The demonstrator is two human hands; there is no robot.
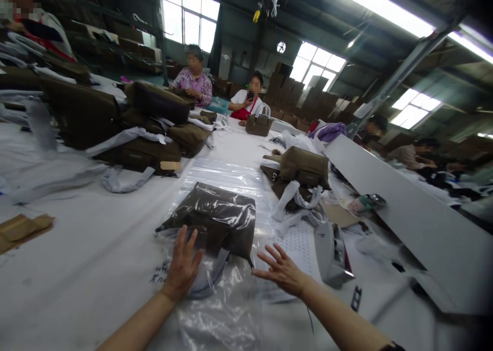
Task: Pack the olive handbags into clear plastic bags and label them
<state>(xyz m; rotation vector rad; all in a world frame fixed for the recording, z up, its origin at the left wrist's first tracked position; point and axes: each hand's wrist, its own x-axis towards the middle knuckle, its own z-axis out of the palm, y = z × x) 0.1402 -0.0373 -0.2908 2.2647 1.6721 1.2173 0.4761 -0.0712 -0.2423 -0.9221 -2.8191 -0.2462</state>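
Observation:
A dark olive bag [221, 215] lies flat inside a clear plastic bag [223, 315] on the white table, its wrapped handle pointing toward me. Over the lower left part of the plastic is my left hand [183, 266], fingers spread, holding nothing. My right hand [283, 271] is just right of the olive bag's lower corner, open with its fingers apart and nothing in it. Whether either palm touches the plastic is hard to tell.
Olive bags with wrapped handles pile up at the left [134, 119] and right [304, 171]. A tape dispenser [333, 253] stands right of my right hand, beside a printed sheet [300, 243]. A white board [408, 212] slants along the right. Several people sit beyond.

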